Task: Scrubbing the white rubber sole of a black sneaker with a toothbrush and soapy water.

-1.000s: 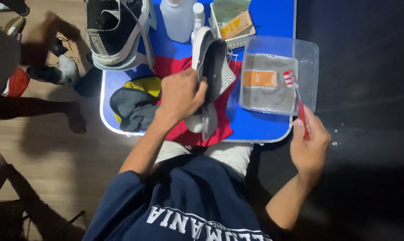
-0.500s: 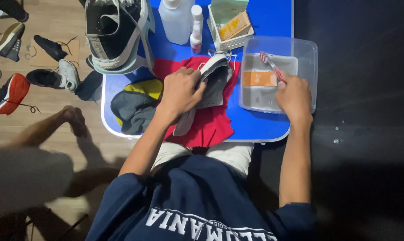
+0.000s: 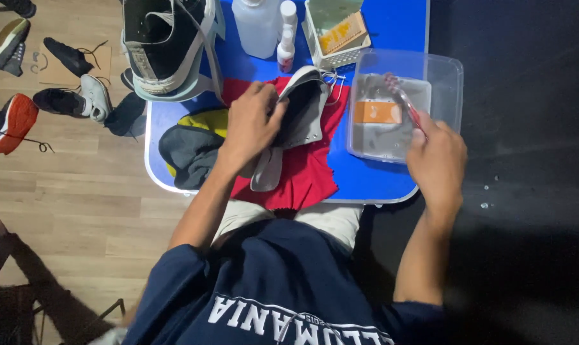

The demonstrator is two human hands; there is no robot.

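Seated at a small blue worktop, a person grips a grey shoe with the left hand, forearm angled up from the lap, fingers curled over the shoe's collar. The shoe lies on a red cloth, its long axis slanting from lower left to upper right. The right hand, arm extended forward, is closed around a small red-handled brush, whose head dips into a clear plastic tub at the worktop's right edge.
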